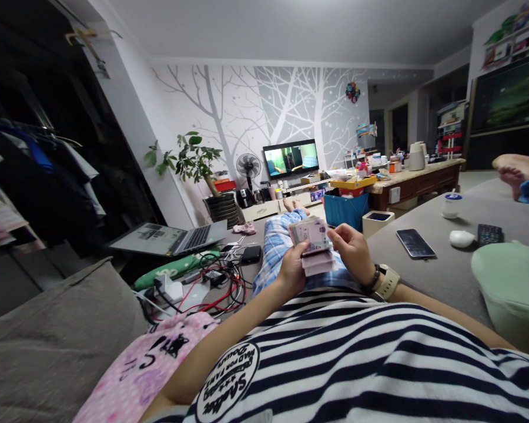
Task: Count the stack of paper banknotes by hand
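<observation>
A stack of banknotes [316, 232] is gripped in my left hand [294, 267], with the thumb lying across its front. Some notes hang lower, fanned below the upper part of the stack. My right hand [355, 249] is curled, its thumb and forefinger pinched at the right edge of the banknotes. On the right wrist are a dark bracelet and a pale watch [387, 283]. Both hands are above my lap, over blue checked trousers [275, 235].
Left of my legs lie tangled cables [229, 288], a black box-shaped item [251, 254] and an open laptop [171, 238]. To the right are a phone [415, 243], a white mouse [461, 238], a remote [490, 234], a small cup [452, 205] and a green bin [506, 276]. Another person's foot [511, 176] shows far right.
</observation>
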`<action>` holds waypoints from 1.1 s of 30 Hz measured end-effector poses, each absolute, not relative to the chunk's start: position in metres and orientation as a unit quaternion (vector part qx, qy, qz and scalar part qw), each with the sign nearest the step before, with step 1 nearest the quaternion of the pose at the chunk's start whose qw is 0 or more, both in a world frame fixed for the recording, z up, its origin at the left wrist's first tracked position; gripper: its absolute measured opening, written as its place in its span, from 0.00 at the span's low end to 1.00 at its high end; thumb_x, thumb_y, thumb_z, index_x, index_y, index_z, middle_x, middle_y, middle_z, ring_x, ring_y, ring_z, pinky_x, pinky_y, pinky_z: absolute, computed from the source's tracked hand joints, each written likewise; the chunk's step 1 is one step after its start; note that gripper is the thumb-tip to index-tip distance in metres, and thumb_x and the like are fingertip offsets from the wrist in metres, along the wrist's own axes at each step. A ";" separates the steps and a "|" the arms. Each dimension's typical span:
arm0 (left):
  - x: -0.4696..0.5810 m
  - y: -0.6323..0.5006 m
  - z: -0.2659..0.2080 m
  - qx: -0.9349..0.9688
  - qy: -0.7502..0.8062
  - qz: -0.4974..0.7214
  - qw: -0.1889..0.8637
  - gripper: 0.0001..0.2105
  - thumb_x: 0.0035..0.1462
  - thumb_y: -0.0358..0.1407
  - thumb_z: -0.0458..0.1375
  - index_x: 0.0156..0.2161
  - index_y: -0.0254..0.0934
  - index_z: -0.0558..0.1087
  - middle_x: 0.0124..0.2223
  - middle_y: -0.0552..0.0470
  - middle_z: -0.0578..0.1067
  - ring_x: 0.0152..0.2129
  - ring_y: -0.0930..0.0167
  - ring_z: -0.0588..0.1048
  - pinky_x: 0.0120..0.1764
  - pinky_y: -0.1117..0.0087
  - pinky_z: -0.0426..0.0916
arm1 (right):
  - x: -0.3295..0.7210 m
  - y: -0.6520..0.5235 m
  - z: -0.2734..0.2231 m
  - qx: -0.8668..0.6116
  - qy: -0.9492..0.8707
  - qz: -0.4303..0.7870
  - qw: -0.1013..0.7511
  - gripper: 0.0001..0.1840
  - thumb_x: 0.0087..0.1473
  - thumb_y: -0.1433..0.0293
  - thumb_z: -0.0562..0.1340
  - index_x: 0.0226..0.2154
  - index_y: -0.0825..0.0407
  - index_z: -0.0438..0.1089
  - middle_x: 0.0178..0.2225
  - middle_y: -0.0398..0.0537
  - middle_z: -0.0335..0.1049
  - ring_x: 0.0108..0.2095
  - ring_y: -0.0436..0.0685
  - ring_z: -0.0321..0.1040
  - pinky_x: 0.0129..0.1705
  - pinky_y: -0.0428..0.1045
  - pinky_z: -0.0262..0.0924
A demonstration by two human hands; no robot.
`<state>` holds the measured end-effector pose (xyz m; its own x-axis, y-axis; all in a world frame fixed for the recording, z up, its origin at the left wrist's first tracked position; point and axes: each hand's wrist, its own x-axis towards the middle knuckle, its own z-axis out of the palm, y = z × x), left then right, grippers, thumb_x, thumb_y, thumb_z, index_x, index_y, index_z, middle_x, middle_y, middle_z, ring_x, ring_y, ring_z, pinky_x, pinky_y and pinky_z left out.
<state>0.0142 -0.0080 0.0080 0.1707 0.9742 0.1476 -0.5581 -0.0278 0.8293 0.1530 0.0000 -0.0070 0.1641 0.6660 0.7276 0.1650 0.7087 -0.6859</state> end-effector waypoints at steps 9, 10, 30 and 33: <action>0.018 -0.013 0.010 0.402 0.268 0.600 0.637 0.16 0.50 0.26 0.56 0.46 0.28 0.72 0.34 0.45 0.79 0.33 0.64 0.78 0.42 0.62 0.70 | 0.154 0.013 -0.012 -0.367 -0.626 0.165 0.668 0.18 0.52 0.56 0.58 0.21 0.52 0.62 0.18 0.41 0.61 0.21 0.50 0.57 0.25 0.46 0.51; 0.018 -0.012 0.010 0.397 0.268 0.601 0.640 0.16 0.50 0.26 0.56 0.46 0.28 0.73 0.34 0.44 0.79 0.33 0.64 0.78 0.42 0.63 0.70 | 0.154 0.013 -0.012 -0.366 -0.626 0.165 0.668 0.18 0.52 0.57 0.58 0.21 0.52 0.62 0.18 0.40 0.61 0.21 0.50 0.57 0.25 0.46 0.51; 0.018 -0.009 0.013 0.367 0.257 0.577 0.683 0.15 0.56 0.33 0.50 0.46 0.31 0.73 0.35 0.46 0.79 0.33 0.64 0.78 0.41 0.62 0.71 | 0.151 -0.007 -0.008 -0.292 -0.651 0.145 0.686 0.16 0.55 0.59 0.57 0.23 0.52 0.64 0.19 0.39 0.56 0.21 0.49 0.53 0.25 0.45 0.49; 0.018 -0.007 0.012 0.374 0.246 0.579 0.681 0.15 0.56 0.33 0.50 0.46 0.31 0.73 0.35 0.46 0.79 0.34 0.64 0.78 0.42 0.62 0.71 | 0.151 -0.007 -0.007 -0.289 -0.650 0.148 0.687 0.16 0.55 0.59 0.57 0.24 0.52 0.64 0.19 0.39 0.57 0.21 0.49 0.53 0.25 0.45 0.50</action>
<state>0.0178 -0.0070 0.0118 0.2079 0.9733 0.0970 -0.6052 0.0501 0.7945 0.1511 -0.0069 -0.0075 0.1113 0.5790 0.8077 0.1715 0.7893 -0.5895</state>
